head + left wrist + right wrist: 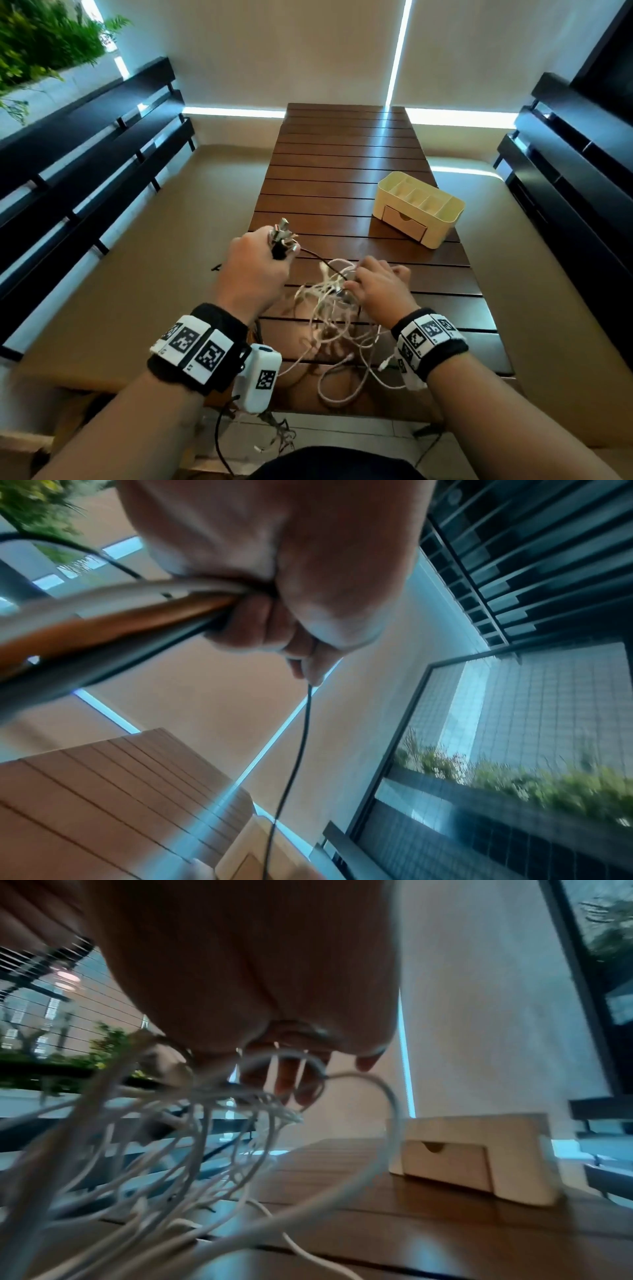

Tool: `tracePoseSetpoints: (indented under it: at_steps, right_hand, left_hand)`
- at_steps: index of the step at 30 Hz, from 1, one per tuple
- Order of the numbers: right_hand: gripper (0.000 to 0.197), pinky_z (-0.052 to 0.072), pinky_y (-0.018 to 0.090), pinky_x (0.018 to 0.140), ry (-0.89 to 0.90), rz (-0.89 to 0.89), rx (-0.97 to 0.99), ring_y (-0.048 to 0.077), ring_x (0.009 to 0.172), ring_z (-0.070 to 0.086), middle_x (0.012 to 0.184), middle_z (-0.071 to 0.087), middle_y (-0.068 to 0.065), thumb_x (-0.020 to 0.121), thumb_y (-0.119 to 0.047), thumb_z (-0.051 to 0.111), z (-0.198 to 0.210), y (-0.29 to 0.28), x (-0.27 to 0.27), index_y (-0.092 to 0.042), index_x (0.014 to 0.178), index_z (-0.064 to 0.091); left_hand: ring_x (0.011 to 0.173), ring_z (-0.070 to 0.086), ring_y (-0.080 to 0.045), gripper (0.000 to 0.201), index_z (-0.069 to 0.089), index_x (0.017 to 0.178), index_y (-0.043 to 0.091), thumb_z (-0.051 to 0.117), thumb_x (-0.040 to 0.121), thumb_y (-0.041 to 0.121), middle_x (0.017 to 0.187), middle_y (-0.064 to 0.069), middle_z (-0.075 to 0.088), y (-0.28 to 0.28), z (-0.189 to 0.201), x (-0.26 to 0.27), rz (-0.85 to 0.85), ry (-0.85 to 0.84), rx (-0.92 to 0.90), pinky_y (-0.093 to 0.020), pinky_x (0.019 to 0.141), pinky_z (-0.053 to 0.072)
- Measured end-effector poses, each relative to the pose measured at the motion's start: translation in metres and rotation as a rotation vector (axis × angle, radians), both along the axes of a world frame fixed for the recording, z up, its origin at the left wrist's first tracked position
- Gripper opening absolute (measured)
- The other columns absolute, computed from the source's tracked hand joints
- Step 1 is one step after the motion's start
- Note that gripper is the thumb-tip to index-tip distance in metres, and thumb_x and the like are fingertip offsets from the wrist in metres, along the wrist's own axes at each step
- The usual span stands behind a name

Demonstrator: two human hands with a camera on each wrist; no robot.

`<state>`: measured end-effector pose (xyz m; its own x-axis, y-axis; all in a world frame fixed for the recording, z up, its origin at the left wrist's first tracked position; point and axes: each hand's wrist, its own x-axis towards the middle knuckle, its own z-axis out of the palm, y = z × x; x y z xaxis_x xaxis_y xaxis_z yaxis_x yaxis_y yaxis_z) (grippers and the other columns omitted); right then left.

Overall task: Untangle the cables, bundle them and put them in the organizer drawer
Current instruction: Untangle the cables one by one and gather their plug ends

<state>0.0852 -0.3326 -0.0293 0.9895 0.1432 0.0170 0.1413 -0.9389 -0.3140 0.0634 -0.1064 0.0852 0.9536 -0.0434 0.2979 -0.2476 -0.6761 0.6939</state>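
Observation:
A tangle of white cables (329, 318) lies on the near part of the slatted wooden table (342, 164), with loops hanging over the front edge. My left hand (263, 253) is raised above the table's left edge and grips a bunch of cable ends and plugs (282, 236); a thin black cable (318, 257) runs from it to the tangle. From the left wrist view the fist (274, 610) is curled round the cables (154, 610). My right hand (373, 284) holds the top of the tangle, fingers hooked through white loops (284, 1069). The cream organizer (419, 209) stands at right, its drawer (404, 222) closed.
Dark slatted benches (85, 164) flank the table on the left and right (565, 171). The floor (171, 274) around the table is beige. More cables (274, 435) dangle below the table's front edge near my body. Green plants (44, 37) sit at the far left.

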Motion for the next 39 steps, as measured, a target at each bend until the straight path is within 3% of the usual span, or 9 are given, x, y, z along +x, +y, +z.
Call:
tracePoseSetpoints:
  at_steps: [4,7,10,13,17,25,30,35,39]
  right_hand:
    - [0.019,0.026,0.040,0.097,-0.030,-0.175,-0.073,0.014,0.111,0.045,0.115,0.048,-0.011,0.099,-0.041,0.041,0.005,-0.014,0.008,-0.033,0.100,0.058]
    - [0.016,0.022,0.030,0.095,-0.043,-0.109,0.226,0.006,0.112,0.046,0.120,0.051,-0.014,0.097,-0.037,0.055,0.019,-0.001,0.006,-0.031,0.111,0.058]
    - [0.030,0.034,0.028,0.104,0.012,0.015,0.469,0.001,0.114,0.051,0.127,0.057,-0.014,0.098,-0.032,0.059,0.028,0.018,0.001,-0.030,0.128,0.057]
    - [0.024,0.047,0.022,0.091,0.181,0.079,0.641,0.004,0.103,0.061,0.113,0.064,-0.010,0.102,-0.025,0.055,0.028,0.020,-0.003,-0.036,0.123,0.057]
    - [0.018,0.049,0.026,0.092,0.317,0.140,0.543,0.007,0.101,0.059,0.109,0.054,-0.014,0.101,-0.031,0.054,0.009,0.013,-0.008,-0.036,0.117,0.061]
    - [0.014,0.052,0.033,0.072,-0.153,-0.189,0.702,0.017,0.081,0.063,0.087,0.066,-0.002,0.102,-0.021,0.051,0.016,0.009,-0.009,-0.018,0.094,0.062]
    - [0.008,0.053,0.036,0.078,-0.379,-0.046,0.758,0.015,0.084,0.060,0.087,0.061,-0.012,0.097,-0.015,0.060,0.031,0.004,-0.009,-0.018,0.098,0.068]
    - [0.009,0.052,0.042,0.080,-0.388,0.037,0.680,0.013,0.086,0.058,0.089,0.061,-0.007,0.093,-0.012,0.066,0.018,0.016,-0.019,-0.017,0.098,0.072]
    - [0.009,0.051,0.032,0.077,-0.400,0.018,0.713,0.013,0.085,0.059,0.089,0.061,-0.006,0.094,-0.011,0.064,0.022,0.020,-0.028,-0.017,0.097,0.071]
  left_hand:
    - [0.049,0.044,-0.007,0.040,0.048,0.059,0.020,0.072,0.090,0.024,0.053,0.010,0.046,0.008,0.001,-0.003,0.058,0.034,-0.083,-0.025,0.051,0.031]
    - [0.048,0.042,-0.008,0.041,0.046,0.058,0.020,0.072,0.090,0.024,0.050,0.011,0.044,0.005,-0.003,-0.004,0.043,0.056,-0.140,-0.028,0.053,0.031]
    - [0.049,0.039,-0.008,0.038,0.050,0.061,0.016,0.072,0.090,0.028,0.052,0.011,0.043,0.004,-0.007,-0.003,0.004,0.080,-0.187,-0.028,0.054,0.032]
    - [0.050,0.040,-0.006,0.033,0.058,0.068,0.008,0.072,0.090,0.028,0.056,0.009,0.046,0.006,-0.009,-0.005,-0.035,0.084,-0.242,-0.023,0.053,0.036]
    - [0.049,0.041,-0.004,0.032,0.059,0.069,0.005,0.072,0.090,0.025,0.055,0.011,0.046,0.010,-0.009,-0.009,-0.064,0.089,-0.286,-0.014,0.052,0.035]
    - [0.051,0.040,-0.009,0.037,0.049,0.059,0.018,0.071,0.089,0.022,0.053,0.010,0.045,0.017,-0.016,-0.011,-0.057,0.253,-0.078,-0.028,0.053,0.032]
    - [0.056,0.047,-0.013,0.034,0.049,0.061,0.020,0.070,0.088,0.020,0.059,0.006,0.051,0.006,-0.014,-0.021,-0.105,0.267,0.040,-0.028,0.055,0.034]
    - [0.083,0.065,-0.017,0.020,0.070,0.097,0.010,0.072,0.089,0.029,0.088,0.000,0.071,-0.023,-0.003,-0.027,-0.142,0.092,-0.058,-0.032,0.076,0.052]
    - [0.063,0.053,-0.008,0.025,0.057,0.072,0.021,0.071,0.090,0.031,0.067,0.008,0.057,-0.038,-0.008,-0.018,-0.166,0.122,0.019,-0.014,0.053,0.035]
